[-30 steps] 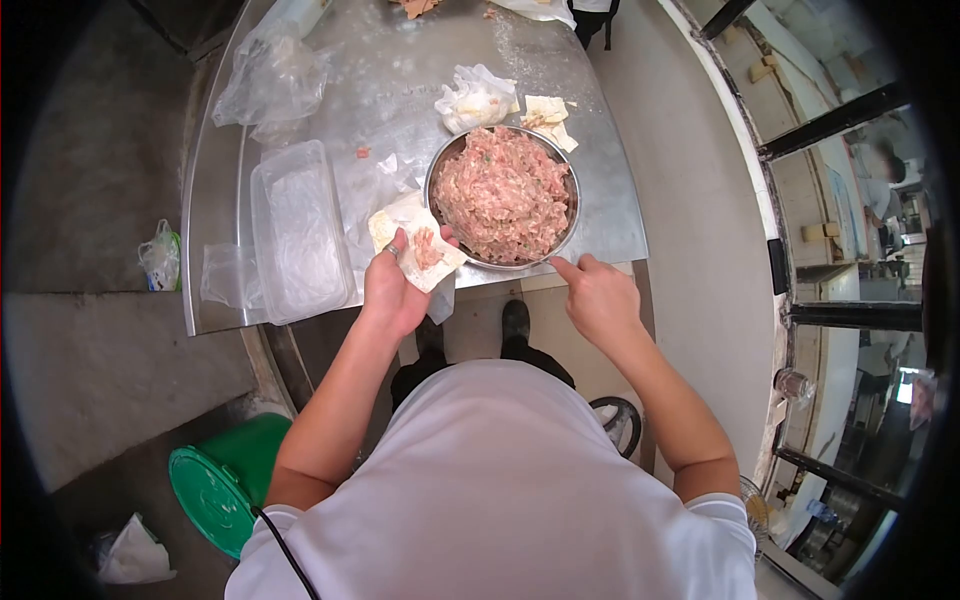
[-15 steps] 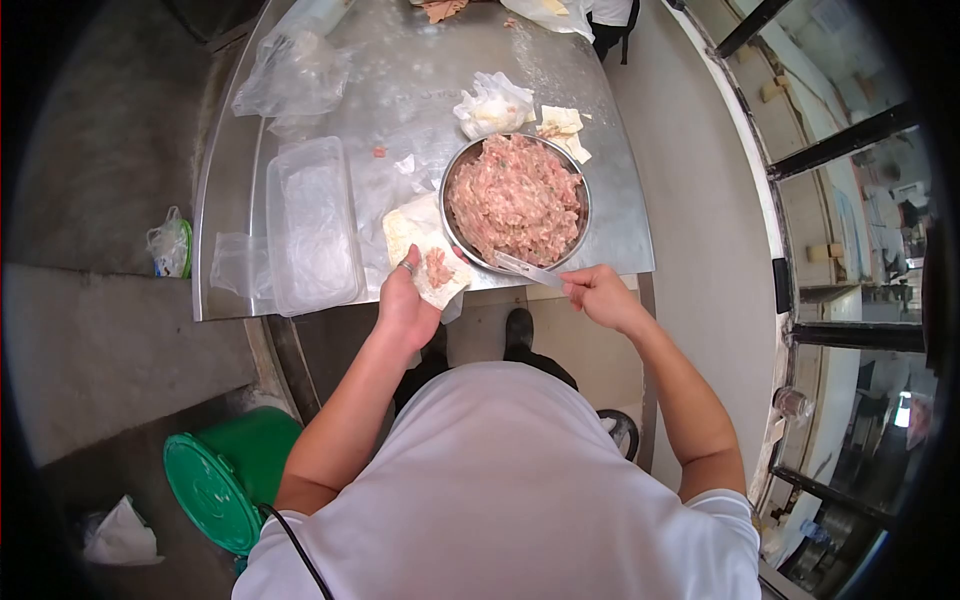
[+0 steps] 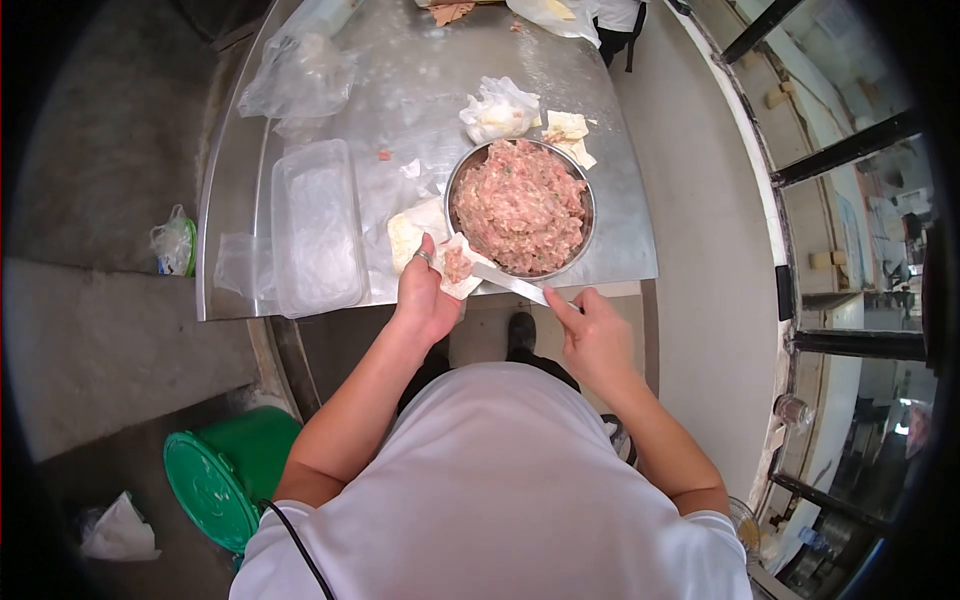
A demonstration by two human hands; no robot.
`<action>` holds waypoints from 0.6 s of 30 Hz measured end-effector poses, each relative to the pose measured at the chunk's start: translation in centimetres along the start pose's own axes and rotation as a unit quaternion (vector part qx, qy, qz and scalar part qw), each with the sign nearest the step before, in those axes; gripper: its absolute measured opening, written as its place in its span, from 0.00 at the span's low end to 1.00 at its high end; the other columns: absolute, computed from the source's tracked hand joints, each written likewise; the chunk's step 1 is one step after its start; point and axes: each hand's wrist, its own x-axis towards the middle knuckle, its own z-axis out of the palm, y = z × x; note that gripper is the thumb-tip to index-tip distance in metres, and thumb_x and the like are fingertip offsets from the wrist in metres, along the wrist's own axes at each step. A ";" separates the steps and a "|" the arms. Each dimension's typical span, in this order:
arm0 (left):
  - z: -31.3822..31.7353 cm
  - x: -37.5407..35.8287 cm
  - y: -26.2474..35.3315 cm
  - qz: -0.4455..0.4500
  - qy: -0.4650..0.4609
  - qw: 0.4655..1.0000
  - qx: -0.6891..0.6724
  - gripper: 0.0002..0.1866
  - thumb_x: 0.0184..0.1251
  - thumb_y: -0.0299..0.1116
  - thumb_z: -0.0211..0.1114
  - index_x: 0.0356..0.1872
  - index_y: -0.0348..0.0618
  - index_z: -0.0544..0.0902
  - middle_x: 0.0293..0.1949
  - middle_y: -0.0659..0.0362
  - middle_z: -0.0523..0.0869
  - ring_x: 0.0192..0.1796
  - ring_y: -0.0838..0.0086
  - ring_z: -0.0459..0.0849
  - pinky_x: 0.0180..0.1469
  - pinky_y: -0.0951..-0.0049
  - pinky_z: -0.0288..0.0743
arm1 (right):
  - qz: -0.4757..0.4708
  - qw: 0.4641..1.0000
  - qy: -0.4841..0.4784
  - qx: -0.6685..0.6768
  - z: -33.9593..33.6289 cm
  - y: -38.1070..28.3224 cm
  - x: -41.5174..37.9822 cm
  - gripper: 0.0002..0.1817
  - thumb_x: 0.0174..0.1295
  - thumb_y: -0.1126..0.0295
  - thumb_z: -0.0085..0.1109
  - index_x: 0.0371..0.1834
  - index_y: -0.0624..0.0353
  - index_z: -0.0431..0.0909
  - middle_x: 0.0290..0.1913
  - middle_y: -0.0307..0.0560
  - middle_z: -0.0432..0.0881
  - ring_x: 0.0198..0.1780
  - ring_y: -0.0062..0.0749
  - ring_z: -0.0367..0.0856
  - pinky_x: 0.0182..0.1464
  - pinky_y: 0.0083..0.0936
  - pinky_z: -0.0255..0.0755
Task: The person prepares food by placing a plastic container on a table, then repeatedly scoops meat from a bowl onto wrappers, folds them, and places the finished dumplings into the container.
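I have one steel table (image 3: 400, 110) in front of my left hand (image 3: 430, 300) and right hand (image 3: 597, 335). One green bucket (image 3: 265, 445) stands behind my left hand and off to its left, beside that arm. One clear tub (image 3: 318, 225) sits on the table to the left of my left hand. One bowl (image 3: 592, 225), heaped with one mound of minced meat (image 3: 522, 205), is just beyond my hands, between the two. Well past my left hand, beyond the tub, there is one clear bag (image 3: 300, 75); beyond the bowl sits one white bag (image 3: 500, 110), with at least two scraps (image 3: 567, 130) just to its right. One pale stack (image 3: 408, 232) lies right by my left thumb, its sheets too close to count. My right hand is closed around the handle of one knife (image 3: 510, 282), its blade pointing toward my left hand. My left hand, palm up, grips one sheet (image 3: 456, 288) between thumb and fingers. One dab (image 3: 457, 263) of meat sits on it, at the knife's tip. My left hand wears one ring (image 3: 424, 256).
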 end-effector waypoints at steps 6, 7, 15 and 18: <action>-0.2 0.2 0.3 0.009 -0.012 1.000 -0.025 0.30 0.87 0.55 0.43 0.67 0.34 0.70 0.58 0.47 0.82 0.60 0.58 0.82 0.70 0.55 0.73 | -0.040 0.998 0.019 -0.035 -0.6 -2.2 1.5 0.32 0.52 0.80 0.64 0.63 0.42 0.87 0.33 0.43 0.73 0.35 0.39 0.80 0.34 0.38 0.76; -0.6 0.5 0.4 0.002 -0.018 0.999 -0.028 0.30 0.87 0.55 0.45 0.65 0.34 0.71 0.57 0.47 0.82 0.59 0.58 0.82 0.69 0.55 0.73 | -0.040 0.998 0.011 -0.037 0.2 -2.1 1.6 0.32 0.51 0.80 0.64 0.63 0.42 0.87 0.33 0.43 0.74 0.35 0.39 0.80 0.34 0.38 0.76; -0.9 -0.6 2.5 -0.019 -0.126 0.991 -0.039 0.28 0.84 0.52 0.51 0.63 0.33 0.72 0.55 0.49 0.82 0.59 0.62 0.81 0.70 0.57 0.72 | 0.066 0.986 -0.074 0.137 1.1 -2.1 2.1 0.24 0.64 0.77 0.63 0.62 0.45 0.87 0.34 0.45 0.76 0.37 0.41 0.80 0.40 0.34 0.77; -0.5 -2.3 5.5 -0.008 -0.208 0.975 0.072 0.31 0.77 0.39 0.56 0.72 0.28 0.66 0.63 0.44 0.83 0.64 0.58 0.83 0.70 0.59 0.75 | 0.146 0.927 -0.099 0.331 1.7 -1.4 2.6 0.21 0.70 0.75 0.63 0.64 0.44 0.87 0.35 0.45 0.76 0.37 0.41 0.78 0.43 0.31 0.76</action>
